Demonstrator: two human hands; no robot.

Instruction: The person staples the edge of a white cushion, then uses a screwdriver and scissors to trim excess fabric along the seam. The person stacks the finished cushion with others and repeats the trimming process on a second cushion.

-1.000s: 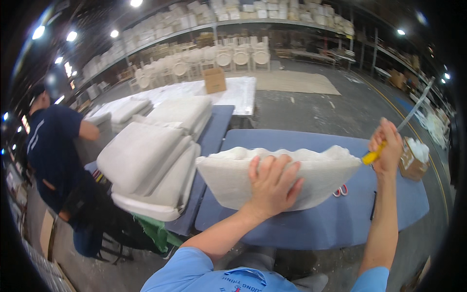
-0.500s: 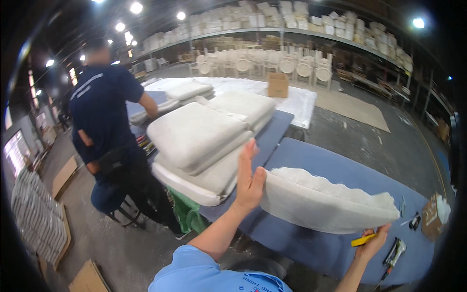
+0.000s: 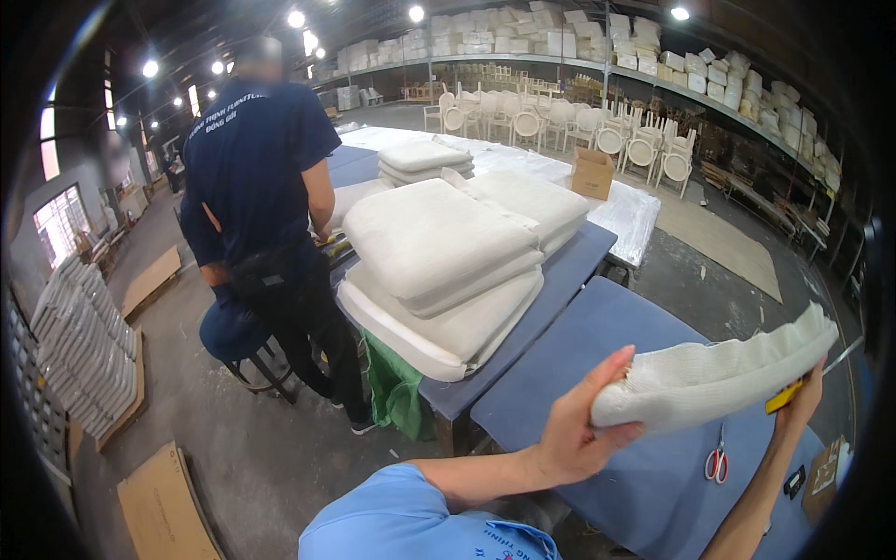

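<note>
Foam is what we hold now: a long white foam cushion pad [image 3: 719, 378] is lifted in the air above the blue-covered worktable [image 3: 560, 411], carried at its two ends. Our left hand [image 3: 583, 434] closes on the near end, thumb on top and fingers under it. Our right hand [image 3: 801, 397] is at the far end, mostly hidden behind the pad, and it seems to grip a yellow tool [image 3: 782, 398] at the same time; how firmly it holds the pad itself we cannot tell.

The pad bends between the two hands, so we judge the first risk is that it sags or twists out of the right hand, because that hand shares its grip with the tool. If the tool has a sharp edge, which we cannot see, it could cut or mark the soft foam where it presses.

Under the pad, red-handled scissors [image 3: 717, 464] lie on the table; if we put the pad down without looking, it could land on them and be dented or torn.

To the left, a stack of white cushions [image 3: 448, 271] stands on the neighbouring table, and a person in a dark shirt [image 3: 261, 177] works beside it. A wide swing of the pad could reach the stack and push it.
</note>
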